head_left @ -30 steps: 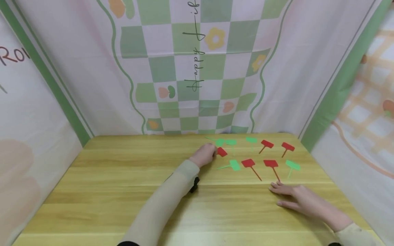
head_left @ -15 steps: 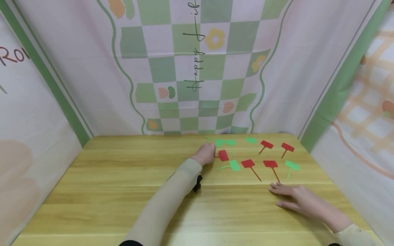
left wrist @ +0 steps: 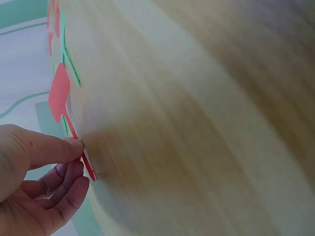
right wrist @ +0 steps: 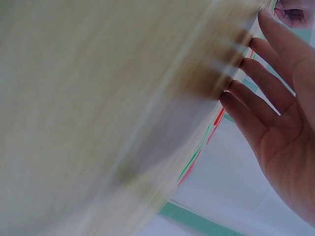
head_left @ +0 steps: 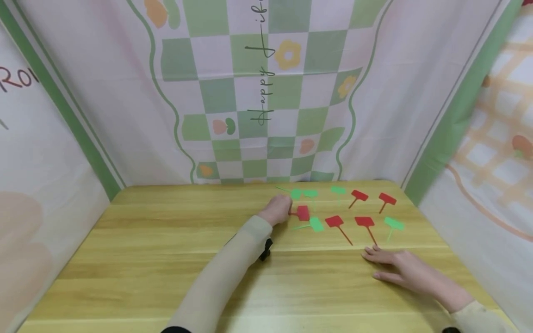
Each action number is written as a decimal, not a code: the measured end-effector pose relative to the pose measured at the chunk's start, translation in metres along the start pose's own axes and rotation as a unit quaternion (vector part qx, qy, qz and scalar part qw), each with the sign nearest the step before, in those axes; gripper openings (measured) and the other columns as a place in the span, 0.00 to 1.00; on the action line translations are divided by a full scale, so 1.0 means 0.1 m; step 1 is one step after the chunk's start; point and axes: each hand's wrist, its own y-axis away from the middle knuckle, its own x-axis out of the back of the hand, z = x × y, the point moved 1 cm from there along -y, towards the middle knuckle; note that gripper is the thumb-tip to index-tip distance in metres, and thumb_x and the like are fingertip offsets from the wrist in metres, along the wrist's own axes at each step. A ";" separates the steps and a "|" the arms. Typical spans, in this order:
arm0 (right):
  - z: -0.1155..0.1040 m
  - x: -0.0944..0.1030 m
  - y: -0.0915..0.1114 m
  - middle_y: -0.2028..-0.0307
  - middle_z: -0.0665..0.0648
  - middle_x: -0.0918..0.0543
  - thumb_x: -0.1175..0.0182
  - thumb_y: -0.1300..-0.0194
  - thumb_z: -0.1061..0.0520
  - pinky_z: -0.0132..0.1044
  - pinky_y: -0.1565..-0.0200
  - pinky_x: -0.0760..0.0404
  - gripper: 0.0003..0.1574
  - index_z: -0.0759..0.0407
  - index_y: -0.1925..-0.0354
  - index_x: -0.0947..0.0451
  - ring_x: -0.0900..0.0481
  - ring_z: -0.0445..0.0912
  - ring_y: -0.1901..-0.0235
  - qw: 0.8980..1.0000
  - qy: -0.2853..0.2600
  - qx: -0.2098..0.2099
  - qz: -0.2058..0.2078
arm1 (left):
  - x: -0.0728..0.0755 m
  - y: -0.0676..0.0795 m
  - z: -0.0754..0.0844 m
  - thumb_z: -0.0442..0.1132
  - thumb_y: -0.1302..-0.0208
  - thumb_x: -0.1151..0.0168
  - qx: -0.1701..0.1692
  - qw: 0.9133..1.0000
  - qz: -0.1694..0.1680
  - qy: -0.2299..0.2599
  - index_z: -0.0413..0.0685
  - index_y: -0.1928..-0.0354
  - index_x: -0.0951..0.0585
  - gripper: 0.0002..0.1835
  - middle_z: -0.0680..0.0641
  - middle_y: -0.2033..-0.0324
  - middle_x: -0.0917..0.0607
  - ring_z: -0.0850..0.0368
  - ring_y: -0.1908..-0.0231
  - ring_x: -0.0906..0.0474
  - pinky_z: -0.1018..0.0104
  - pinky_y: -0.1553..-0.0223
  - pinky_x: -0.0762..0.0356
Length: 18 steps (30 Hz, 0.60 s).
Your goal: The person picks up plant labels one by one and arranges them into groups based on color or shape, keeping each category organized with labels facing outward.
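Note:
At the left end of the group of labels, my left hand (head_left: 276, 209) pinches the thin stem of a red T-shaped plant label (head_left: 303, 213). The left wrist view shows thumb and fingers on that stem, its pointed tip sticking out past them and the flat red head (left wrist: 59, 93) beyond. My right hand (head_left: 410, 270) rests on the wooden table with fingers spread and straight, fingertips on the surface. Just ahead of them lies the stem end of another red plant label (head_left: 364, 222). A green plant label (head_left: 316, 224) lies just below the pinched one.
More labels lie in two loose rows on the right half of the wooden table (head_left: 145, 259), including green ones (head_left: 338, 190) at the back and a red one (head_left: 387, 199) at far right. A patterned curtain (head_left: 216, 97) rises behind the table's back edge.
The red label in my left hand has turned and shifted slightly toward me, its head now pointing right and more of its stem showing. My right hand has stayed in place.

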 end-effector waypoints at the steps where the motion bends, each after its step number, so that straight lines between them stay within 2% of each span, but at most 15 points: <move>1: 0.00 0.00 0.00 0.47 0.59 0.19 0.33 0.44 0.45 0.11 0.44 0.43 0.29 0.51 0.44 0.22 0.19 0.52 0.49 1.000 -0.002 0.001 -0.001 | 0.00 0.00 0.00 0.31 0.42 0.36 0.002 1.000 -0.002 -0.006 0.48 0.73 0.18 0.05 0.51 0.72 0.17 0.58 0.69 0.24 0.70 0.65 0.24; 8: 0.01 -0.01 -0.02 0.45 0.57 0.20 0.34 0.42 0.44 0.11 0.44 0.44 0.29 0.50 0.43 0.22 0.20 0.53 0.48 1.000 -0.004 -0.010 -0.011 | 0.03 0.05 -0.01 0.31 0.40 0.39 0.013 0.999 -0.027 -0.017 0.45 0.68 0.20 0.02 0.49 0.70 0.20 0.58 0.69 0.28 0.69 0.65 0.26; 14: 0.02 0.00 -0.01 0.46 0.59 0.19 0.34 0.43 0.45 0.12 0.43 0.44 0.29 0.51 0.43 0.22 0.20 0.52 0.48 1.000 -0.004 -0.003 -0.010 | 0.07 0.10 -0.05 0.25 0.43 0.44 0.007 1.000 -0.020 0.023 0.44 0.80 0.25 0.11 0.50 0.79 0.24 0.58 0.76 0.32 0.71 0.74 0.31; 18: 0.02 -0.01 0.01 0.46 0.59 0.19 0.34 0.43 0.44 0.12 0.43 0.44 0.29 0.50 0.44 0.22 0.20 0.51 0.48 1.000 -0.004 -0.002 -0.009 | 0.07 0.13 -0.08 0.25 0.44 0.46 0.014 0.998 -0.024 0.058 0.46 0.83 0.28 0.13 0.52 0.84 0.29 0.60 0.80 0.34 0.73 0.78 0.35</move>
